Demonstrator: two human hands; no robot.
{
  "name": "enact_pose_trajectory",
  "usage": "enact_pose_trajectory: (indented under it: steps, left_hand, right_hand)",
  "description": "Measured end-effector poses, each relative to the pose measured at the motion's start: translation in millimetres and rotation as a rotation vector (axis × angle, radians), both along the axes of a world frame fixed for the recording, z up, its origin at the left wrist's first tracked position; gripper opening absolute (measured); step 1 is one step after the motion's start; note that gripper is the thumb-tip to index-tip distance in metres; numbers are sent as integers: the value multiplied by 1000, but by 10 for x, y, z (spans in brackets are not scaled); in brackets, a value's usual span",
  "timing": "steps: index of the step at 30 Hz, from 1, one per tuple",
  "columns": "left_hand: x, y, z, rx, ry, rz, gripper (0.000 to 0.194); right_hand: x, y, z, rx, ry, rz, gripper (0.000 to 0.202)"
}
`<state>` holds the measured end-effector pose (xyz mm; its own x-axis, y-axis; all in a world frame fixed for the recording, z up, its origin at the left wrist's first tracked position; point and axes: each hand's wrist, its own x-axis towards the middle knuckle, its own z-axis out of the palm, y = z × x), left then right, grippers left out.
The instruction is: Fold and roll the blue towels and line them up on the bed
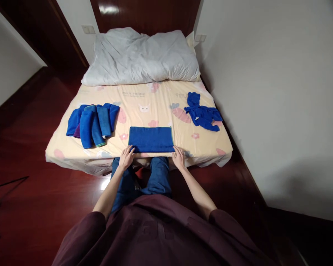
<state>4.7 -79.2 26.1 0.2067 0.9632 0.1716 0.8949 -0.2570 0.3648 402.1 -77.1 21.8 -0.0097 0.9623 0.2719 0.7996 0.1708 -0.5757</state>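
Both of your hands were on the near long edge of the blue towel, left hand at its near left corner, right hand at its near right. Fingers were bent over the corners on each side; couldn't tell whether you had them pinched or just pressed. Towel lay flat as a wide rectangle at the near edge of the bed, roughly centred in front of you, with a green trim along its short sides and a darker band along the near edge. To your left, well apart from it, sat a heap of rolled cloths, mostly blue, some overlapping, a bit of purple showing among them. To your right, also apart, lay a crumpled blue cloth, near the bed's right side. Grey-white quilt was bunched across the far end, against the dark headboard. Your legs were at the bed's near edge.
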Motion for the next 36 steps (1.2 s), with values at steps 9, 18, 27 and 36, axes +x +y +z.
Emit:
enact_pose_trajectory:
  steps: [9, 18, 27, 36]
  left_hand:
    - [128, 173, -174, -110, 97, 11, 64]
    - [160, 429, -103, -198, 252, 13, 66]
    - [-38, 281, 32, -164, 207, -38, 54]
    - [-308, 170, -229, -89, -384, 206, 61]
  right_hand:
    - [-65, 130, 22, -213, -215, 193, 54]
    - [-256, 367, 35, -336, -289, 72, 58]
    - [-61, 460, 53, -309, -236, 108, 49]
    - [204, 361, -275, -151, 272, 55, 54]
